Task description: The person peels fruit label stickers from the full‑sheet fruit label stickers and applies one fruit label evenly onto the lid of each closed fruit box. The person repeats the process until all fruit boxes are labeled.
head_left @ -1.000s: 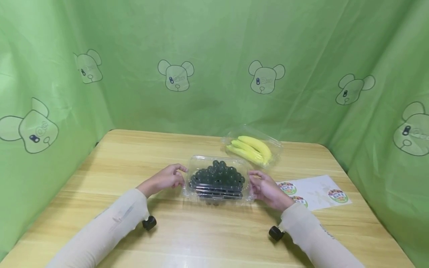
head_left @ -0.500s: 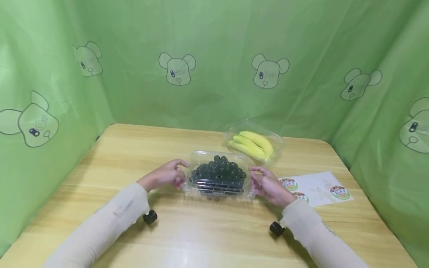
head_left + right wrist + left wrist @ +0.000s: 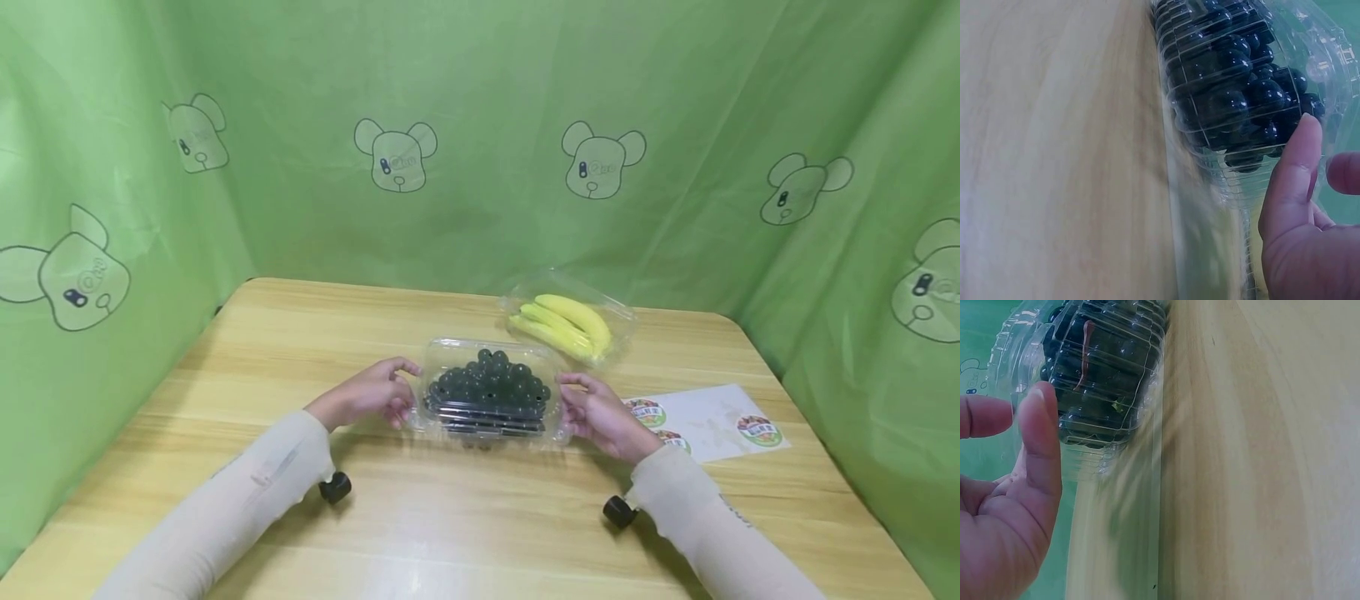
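Observation:
A clear plastic clamshell box [image 3: 435, 354] with a bunch of dark grapes [image 3: 491, 385] inside sits at the middle of the wooden table, tilted toward me. My left hand [image 3: 375, 393] pinches its left end; in the left wrist view the thumb [image 3: 1040, 437] lies along the ridged wall and a finger faces it across the rim. At the opposite end my right hand [image 3: 600, 417] pinches the rim the same way, its thumb [image 3: 1294, 165] against the clear wall in the right wrist view. A brown stem [image 3: 1085, 353] shows through the plastic.
Behind the grape box, to the right, yellow bananas [image 3: 573, 321] lie in another clear plastic box [image 3: 622, 312]. A white sheet [image 3: 708, 417] with several round fruit stickers [image 3: 759, 431] lies by my right hand. Green cloth [image 3: 495, 242] with bear faces surrounds the table [image 3: 465, 525].
The head view has shifted slightly, so the scene sits a little higher in it. Both hands keep their hold on the grape box, which stays in place.

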The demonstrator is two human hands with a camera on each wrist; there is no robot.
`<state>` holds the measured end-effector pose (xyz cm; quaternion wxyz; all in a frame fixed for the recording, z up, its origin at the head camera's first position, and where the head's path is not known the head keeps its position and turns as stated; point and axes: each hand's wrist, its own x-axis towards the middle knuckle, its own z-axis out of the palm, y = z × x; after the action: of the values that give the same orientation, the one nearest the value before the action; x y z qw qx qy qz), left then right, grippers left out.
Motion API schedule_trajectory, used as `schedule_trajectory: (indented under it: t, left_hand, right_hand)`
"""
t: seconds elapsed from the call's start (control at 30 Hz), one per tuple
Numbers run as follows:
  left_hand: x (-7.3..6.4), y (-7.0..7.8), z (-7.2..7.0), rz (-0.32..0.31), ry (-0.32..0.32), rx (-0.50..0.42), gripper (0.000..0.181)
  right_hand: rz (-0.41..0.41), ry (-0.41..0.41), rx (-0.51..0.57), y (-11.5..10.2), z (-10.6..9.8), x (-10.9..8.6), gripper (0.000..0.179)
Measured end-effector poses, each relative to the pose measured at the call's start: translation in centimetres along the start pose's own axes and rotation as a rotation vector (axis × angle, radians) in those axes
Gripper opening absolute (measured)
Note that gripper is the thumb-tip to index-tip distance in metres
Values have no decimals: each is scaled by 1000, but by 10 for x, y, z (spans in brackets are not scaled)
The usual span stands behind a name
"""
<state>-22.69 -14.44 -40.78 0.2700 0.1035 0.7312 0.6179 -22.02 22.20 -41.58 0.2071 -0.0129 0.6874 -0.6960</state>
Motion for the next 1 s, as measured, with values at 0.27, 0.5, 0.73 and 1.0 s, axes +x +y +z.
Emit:
schedule_trajectory:
  t: [0.27,0.5,0.73,1.0]
  left_hand:
    - [0,-1,-1,11,15,50,56]
    - [0,0,0,12,26,45,53]
    - [2,1,0,12,72,114,53]
    - [5,0,-2,21,66,123,54]
  right_hand:
    - [-13,-4,-35,-3,-1,-1,44]
    - [-31,-1,-90,-3,-2,-2,42]
    - [-31,15,-146,-4,-5,-6,42]
    - [-116,85,-399,-10,-15,-7,41]
